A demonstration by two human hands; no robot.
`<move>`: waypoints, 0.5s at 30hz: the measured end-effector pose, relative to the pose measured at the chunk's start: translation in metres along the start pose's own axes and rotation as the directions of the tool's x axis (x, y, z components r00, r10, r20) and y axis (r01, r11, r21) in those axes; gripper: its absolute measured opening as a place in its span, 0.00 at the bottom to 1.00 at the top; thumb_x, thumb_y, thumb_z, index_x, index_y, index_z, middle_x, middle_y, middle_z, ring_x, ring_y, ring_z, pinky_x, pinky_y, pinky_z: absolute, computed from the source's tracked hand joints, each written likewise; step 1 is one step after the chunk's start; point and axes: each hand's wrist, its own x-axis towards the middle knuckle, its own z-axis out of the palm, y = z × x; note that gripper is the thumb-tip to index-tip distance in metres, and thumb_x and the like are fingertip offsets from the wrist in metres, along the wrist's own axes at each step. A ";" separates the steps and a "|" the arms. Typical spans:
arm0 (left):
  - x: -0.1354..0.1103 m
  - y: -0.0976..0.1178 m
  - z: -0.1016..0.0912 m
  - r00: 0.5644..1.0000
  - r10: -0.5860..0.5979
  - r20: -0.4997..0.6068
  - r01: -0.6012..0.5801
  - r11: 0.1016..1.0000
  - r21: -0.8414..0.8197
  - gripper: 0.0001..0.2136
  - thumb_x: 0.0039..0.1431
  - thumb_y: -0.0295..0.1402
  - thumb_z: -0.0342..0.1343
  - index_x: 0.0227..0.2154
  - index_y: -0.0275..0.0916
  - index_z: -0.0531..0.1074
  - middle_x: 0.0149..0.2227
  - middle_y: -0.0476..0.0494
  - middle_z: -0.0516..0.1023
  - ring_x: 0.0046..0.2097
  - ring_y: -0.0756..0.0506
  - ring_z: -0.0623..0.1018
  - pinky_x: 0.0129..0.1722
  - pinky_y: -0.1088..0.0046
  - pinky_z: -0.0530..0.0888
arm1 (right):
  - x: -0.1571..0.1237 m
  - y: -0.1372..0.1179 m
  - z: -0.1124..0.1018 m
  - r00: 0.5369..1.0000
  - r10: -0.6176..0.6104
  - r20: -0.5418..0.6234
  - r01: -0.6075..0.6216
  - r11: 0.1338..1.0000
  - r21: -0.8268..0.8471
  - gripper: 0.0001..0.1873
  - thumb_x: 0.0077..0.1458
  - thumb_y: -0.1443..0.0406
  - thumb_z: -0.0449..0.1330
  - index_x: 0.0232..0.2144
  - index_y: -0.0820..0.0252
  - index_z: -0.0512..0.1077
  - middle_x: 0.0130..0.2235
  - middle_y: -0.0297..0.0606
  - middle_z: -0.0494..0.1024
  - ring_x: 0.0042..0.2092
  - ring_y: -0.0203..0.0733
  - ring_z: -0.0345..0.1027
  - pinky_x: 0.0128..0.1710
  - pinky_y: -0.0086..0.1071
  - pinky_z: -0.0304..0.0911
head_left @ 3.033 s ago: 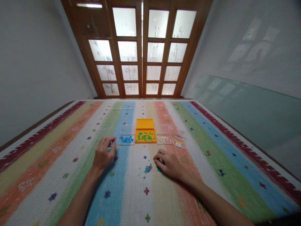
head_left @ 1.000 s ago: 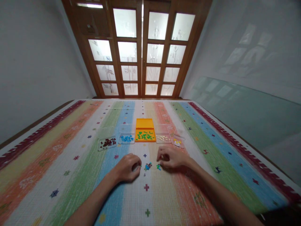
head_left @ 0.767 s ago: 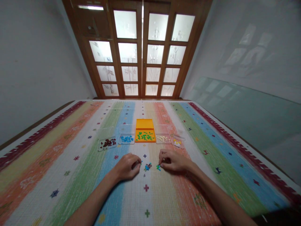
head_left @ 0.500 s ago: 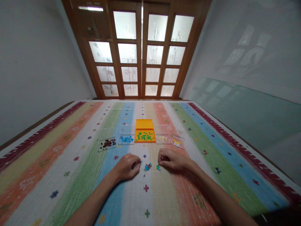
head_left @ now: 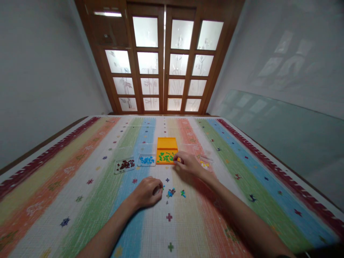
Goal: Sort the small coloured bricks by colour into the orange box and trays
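Observation:
My left hand (head_left: pixel 149 191) rests on the cloth, its fingers curled and closed on a small blue-green plastic piece (head_left: pixel 163 187) that peeks out at the fingertips. Just right of it lies a little cluster of joined blue and brown pieces (head_left: pixel 171 192). Apart from that, a small green-and-blue assembly (head_left: pixel 183 194) sits on the cloth. Over the right side of an open orange box (head_left: pixel 166 143) is my right hand (head_left: pixel 188 163), thumb and fingers bent together at the loose green pieces (head_left: pixel 165 157). Whatever is between those fingertips is too small to make out.
Left of the box stand clear trays of blue pieces (head_left: pixel 146 160) and dark brown pieces (head_left: pixel 125 165). A tray with yellow pieces (head_left: pixel 204 164) is on the right, partly behind my right arm. A striped cloth (head_left: pixel 88 200) covers the table.
My right hand has moved forward from beside the green-and-blue assembly to the orange box, leaving the assembly on the cloth. It now hides the cream-piece tray. My left hand stays put.

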 end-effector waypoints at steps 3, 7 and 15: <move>0.000 -0.001 0.001 1.000 0.002 -0.009 -0.002 1.000 0.010 0.04 0.56 0.26 0.53 0.31 0.37 0.72 0.23 0.48 0.73 0.26 0.47 0.70 0.29 0.72 0.64 | 0.012 0.002 0.006 0.998 0.059 -0.013 -0.060 0.996 -0.067 0.09 0.55 0.74 0.60 0.36 0.60 0.76 0.40 0.41 0.80 0.41 0.42 0.72 0.42 0.32 0.64; -0.002 -0.003 0.003 1.000 0.012 -0.012 -0.012 1.000 0.011 0.03 0.56 0.26 0.53 0.31 0.37 0.72 0.23 0.48 0.72 0.26 0.48 0.69 0.29 0.72 0.64 | 0.024 0.002 0.014 0.988 0.153 -0.012 -0.153 0.975 -0.164 0.10 0.56 0.73 0.60 0.38 0.60 0.78 0.41 0.43 0.81 0.42 0.43 0.73 0.43 0.32 0.64; -0.001 -0.001 0.001 1.000 -0.020 -0.023 0.019 1.000 -0.025 0.04 0.57 0.26 0.54 0.32 0.37 0.73 0.22 0.49 0.72 0.26 0.49 0.70 0.29 0.73 0.65 | 0.028 -0.003 0.021 0.978 0.208 0.017 -0.199 0.951 -0.237 0.13 0.59 0.72 0.58 0.42 0.61 0.80 0.45 0.46 0.81 0.45 0.45 0.74 0.45 0.33 0.64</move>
